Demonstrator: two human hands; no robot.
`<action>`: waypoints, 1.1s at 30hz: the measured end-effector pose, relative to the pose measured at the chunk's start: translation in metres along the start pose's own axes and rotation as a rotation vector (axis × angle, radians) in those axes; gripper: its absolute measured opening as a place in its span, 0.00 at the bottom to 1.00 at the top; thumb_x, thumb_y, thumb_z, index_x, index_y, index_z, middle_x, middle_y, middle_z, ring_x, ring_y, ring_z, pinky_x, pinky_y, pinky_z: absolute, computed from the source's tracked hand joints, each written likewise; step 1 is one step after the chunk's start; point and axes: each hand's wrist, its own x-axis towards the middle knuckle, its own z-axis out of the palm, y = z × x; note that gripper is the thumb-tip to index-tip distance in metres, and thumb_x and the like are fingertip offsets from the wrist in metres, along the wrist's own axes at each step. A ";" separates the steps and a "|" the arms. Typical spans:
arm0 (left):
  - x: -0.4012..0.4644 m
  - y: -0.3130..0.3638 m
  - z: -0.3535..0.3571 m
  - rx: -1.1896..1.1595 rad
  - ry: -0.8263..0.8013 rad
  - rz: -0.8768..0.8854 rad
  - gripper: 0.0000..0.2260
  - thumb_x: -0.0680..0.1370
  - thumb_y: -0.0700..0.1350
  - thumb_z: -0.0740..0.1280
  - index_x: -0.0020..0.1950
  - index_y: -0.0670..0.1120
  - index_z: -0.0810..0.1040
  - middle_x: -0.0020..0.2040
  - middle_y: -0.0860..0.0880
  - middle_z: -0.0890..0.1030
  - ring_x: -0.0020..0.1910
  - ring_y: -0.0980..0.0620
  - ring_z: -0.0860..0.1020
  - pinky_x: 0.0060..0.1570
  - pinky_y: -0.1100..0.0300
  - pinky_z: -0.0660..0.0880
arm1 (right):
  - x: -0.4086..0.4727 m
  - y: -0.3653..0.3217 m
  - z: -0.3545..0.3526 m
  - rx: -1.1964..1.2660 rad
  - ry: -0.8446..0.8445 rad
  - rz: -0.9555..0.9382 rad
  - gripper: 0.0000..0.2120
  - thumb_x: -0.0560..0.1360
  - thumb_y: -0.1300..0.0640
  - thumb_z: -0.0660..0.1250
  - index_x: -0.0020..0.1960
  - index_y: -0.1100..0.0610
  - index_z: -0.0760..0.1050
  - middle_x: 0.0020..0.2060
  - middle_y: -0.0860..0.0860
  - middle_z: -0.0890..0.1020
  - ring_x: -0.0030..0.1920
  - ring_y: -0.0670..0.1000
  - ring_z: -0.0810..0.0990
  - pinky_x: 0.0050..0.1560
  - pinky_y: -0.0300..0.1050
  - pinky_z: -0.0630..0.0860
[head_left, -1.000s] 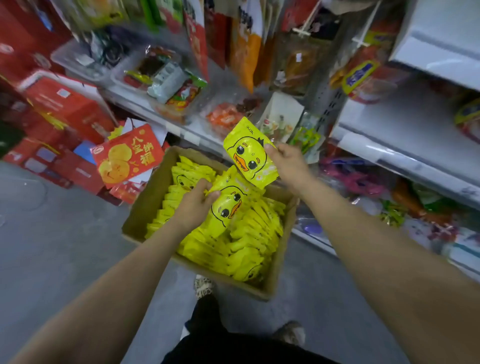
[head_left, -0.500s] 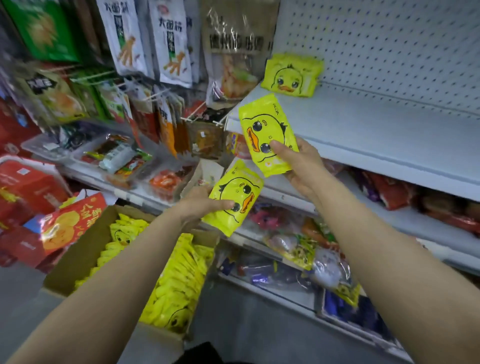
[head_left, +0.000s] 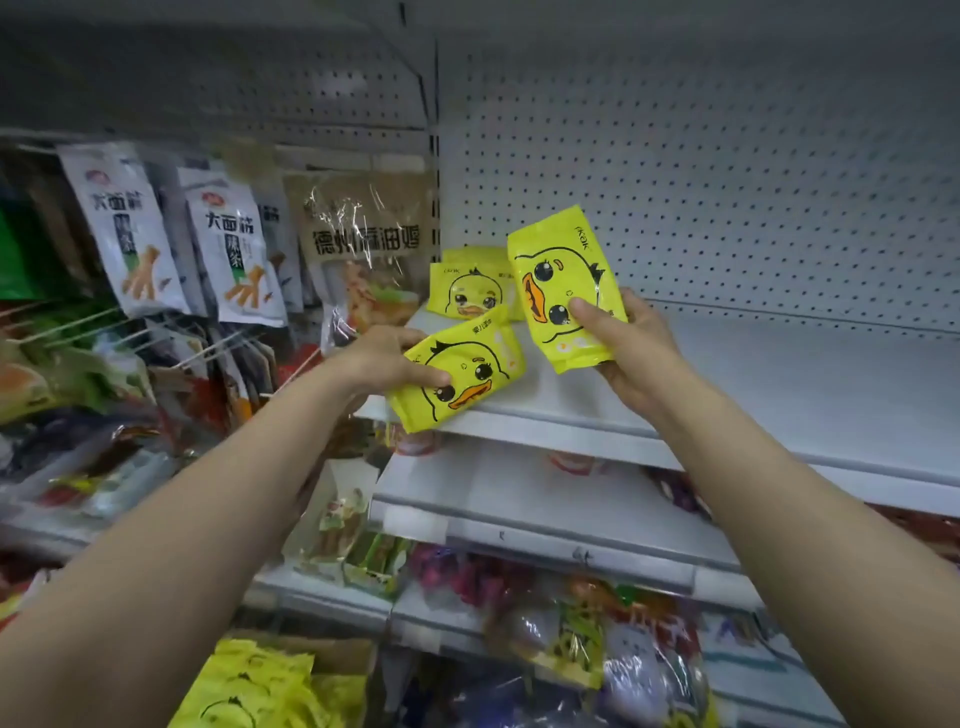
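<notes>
My left hand (head_left: 382, 358) grips a yellow duck-face packet (head_left: 467, 371), tilted on its side over the front left edge of the white shelf (head_left: 753, 395). My right hand (head_left: 628, 343) holds a second yellow duck packet (head_left: 563, 283) upright above the shelf, thumb across its front. A small stack of the same yellow packets (head_left: 465, 291) lies on the shelf's back left corner, just behind both held packets. At the bottom left, more yellow packets fill a cardboard box (head_left: 270, 686).
A white pegboard (head_left: 701, 182) backs the shelf. Hanging snack bags (head_left: 228, 244) on hooks crowd the left side. Lower shelves (head_left: 545, 519) carry mixed wrapped snacks, with more bags (head_left: 582, 639) below.
Both hands rose from the box to the white shelf with a packet each. The view tilted up; the left packet now reaches the shelf edge, the right one hangs near the stack.
</notes>
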 end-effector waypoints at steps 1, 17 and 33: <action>0.016 0.005 -0.005 0.029 -0.010 -0.003 0.18 0.66 0.41 0.79 0.54 0.48 0.82 0.50 0.47 0.85 0.47 0.50 0.84 0.56 0.51 0.79 | 0.010 -0.002 -0.003 -0.007 0.014 -0.002 0.20 0.73 0.60 0.73 0.64 0.59 0.75 0.56 0.59 0.83 0.50 0.57 0.83 0.52 0.55 0.80; 0.191 0.020 -0.031 0.589 -0.188 0.211 0.25 0.68 0.47 0.79 0.64 0.49 0.77 0.62 0.53 0.78 0.64 0.50 0.75 0.61 0.61 0.71 | 0.127 -0.003 0.006 -0.088 0.115 -0.071 0.18 0.73 0.60 0.74 0.61 0.60 0.76 0.53 0.56 0.85 0.50 0.56 0.85 0.52 0.53 0.80; 0.231 0.005 -0.038 0.688 0.105 0.462 0.28 0.60 0.54 0.81 0.55 0.50 0.75 0.53 0.50 0.72 0.59 0.48 0.67 0.61 0.49 0.68 | 0.150 -0.003 0.011 -0.174 0.102 -0.062 0.18 0.72 0.61 0.75 0.60 0.59 0.77 0.51 0.56 0.85 0.46 0.56 0.85 0.39 0.46 0.81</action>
